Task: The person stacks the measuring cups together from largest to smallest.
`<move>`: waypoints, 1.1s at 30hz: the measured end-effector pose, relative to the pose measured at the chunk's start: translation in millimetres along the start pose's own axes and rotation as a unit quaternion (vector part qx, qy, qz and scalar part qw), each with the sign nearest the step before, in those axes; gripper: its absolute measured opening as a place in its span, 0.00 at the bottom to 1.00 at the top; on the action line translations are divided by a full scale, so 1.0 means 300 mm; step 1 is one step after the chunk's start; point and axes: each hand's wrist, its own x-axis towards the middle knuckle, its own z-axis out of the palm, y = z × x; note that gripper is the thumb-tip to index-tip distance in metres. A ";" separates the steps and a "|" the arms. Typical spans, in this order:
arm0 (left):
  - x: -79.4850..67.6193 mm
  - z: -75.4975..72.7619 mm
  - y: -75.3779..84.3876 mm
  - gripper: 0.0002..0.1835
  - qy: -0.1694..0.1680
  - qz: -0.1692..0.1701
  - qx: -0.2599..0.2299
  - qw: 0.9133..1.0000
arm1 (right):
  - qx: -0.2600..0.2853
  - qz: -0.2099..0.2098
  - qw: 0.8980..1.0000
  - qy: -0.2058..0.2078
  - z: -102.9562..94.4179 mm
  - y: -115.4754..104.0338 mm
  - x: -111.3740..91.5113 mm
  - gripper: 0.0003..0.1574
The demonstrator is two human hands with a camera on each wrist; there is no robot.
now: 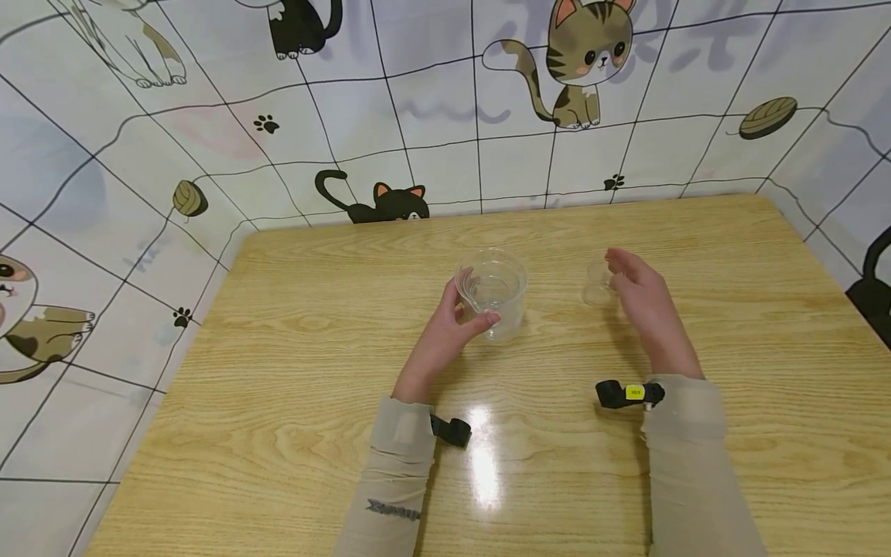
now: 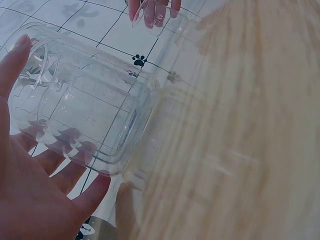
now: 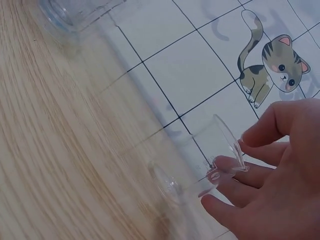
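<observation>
A large clear beaker (image 1: 512,309) with a pouring lip stands near the middle of the table. My left hand (image 1: 448,329) grips it from the left, thumb on the near side and the other fingers round the far side. In the left wrist view those fingers show through the clear wall of the beaker (image 2: 100,100). To its right stands a small clear beaker (image 1: 595,288). The fingers and thumb of my right hand (image 1: 643,302) curve loosely round its right side near the rim. Several fingertips appear through the small beaker (image 3: 197,150) in the right wrist view.
The beakers stand on a light wood-grain table (image 1: 313,325). Behind and beside it rises a white sheet (image 1: 445,116) printed with a black grid, cats and paw prints. A bright reflection lies on the tabletop between my forearms.
</observation>
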 end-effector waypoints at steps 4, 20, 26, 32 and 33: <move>-0.018 -0.006 0.042 0.45 -0.013 -0.007 -0.008 1.000 | -0.003 -0.019 1.000 -0.024 -0.012 0.033 0.014 0.32; -0.036 -0.009 0.087 0.45 -0.018 0.000 -0.004 1.000 | -0.006 -0.025 0.998 -0.064 -0.007 0.013 0.008 0.36; -0.032 -0.009 0.083 0.45 -0.020 -0.004 -0.011 1.000 | -0.016 -0.016 0.996 -0.090 -0.016 -0.003 -0.003 0.39; -0.036 -0.006 0.084 0.44 -0.017 -0.005 -0.016 1.000 | -0.008 -0.009 0.995 -0.102 -0.021 0.006 -0.001 0.40; -0.036 -0.006 0.084 0.44 -0.016 -0.004 -0.019 1.000 | -0.008 -0.009 0.995 -0.102 -0.022 0.007 -0.001 0.40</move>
